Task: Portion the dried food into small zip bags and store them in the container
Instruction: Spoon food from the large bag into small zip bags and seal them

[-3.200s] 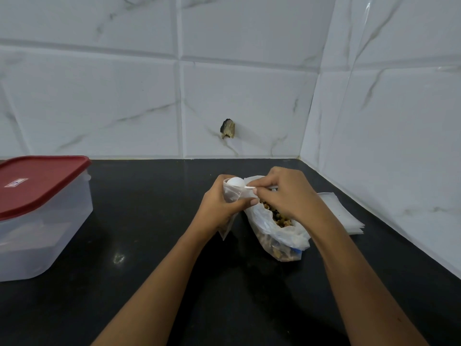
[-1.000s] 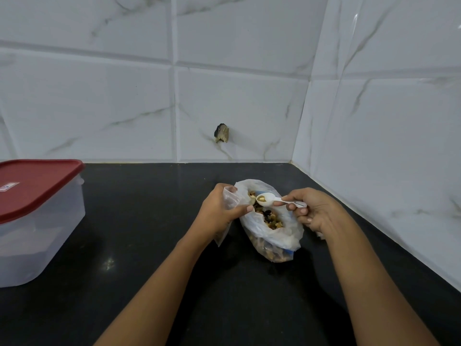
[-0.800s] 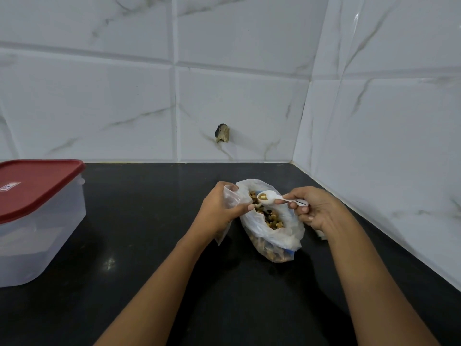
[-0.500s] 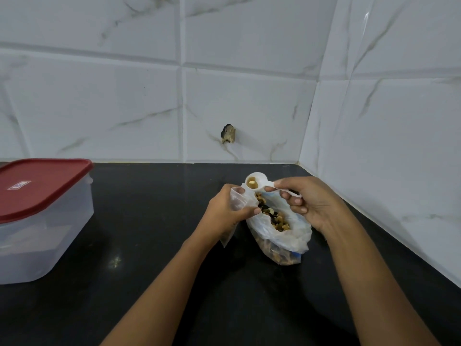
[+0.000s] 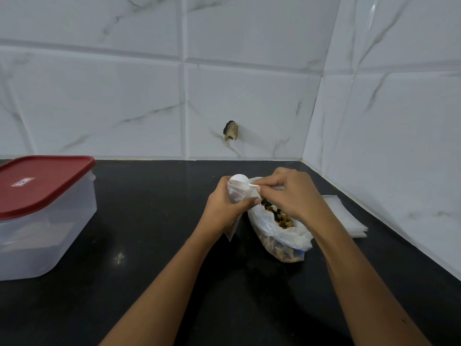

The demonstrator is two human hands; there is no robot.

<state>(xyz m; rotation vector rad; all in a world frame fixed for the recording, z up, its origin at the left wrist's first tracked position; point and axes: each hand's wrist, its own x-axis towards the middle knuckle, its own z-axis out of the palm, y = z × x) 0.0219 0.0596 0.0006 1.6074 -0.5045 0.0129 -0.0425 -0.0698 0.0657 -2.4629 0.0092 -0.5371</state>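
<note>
White plastic spoon (image 5: 240, 181), bowl turned face-down, sits right at the mouth of the small clear zip bag (image 5: 235, 196), so the step in hand looks like tipping a scoop of dried food into that bag. The left hand (image 5: 222, 211) grips the small bag round its upper part, fingers and thumb curled on it, and the bag's lower corner hangs close to the black stone counter (image 5: 149, 221). The right hand (image 5: 291, 196) pinches the spoon's handle between thumb and fingertips. To do this well, the left fingers should hold the mouth spread wide rather than squeezed flat, and the bowl should be inside the opening when it empties, or pieces may drop onto the counter. Whether anything has landed in the small bag cannot be told, because the hand hides it. Just to its right, the large crumpled clear plastic bag (image 5: 282, 236) lies open with mixed brown and dark dried food (image 5: 279, 217) showing, near enough for short trips. A stack of flat empty zip bags (image 5: 346, 218) waits by the wall. The translucent plastic container (image 5: 50, 228), its red lid (image 5: 45, 181) on, stands well apart at the left.
</note>
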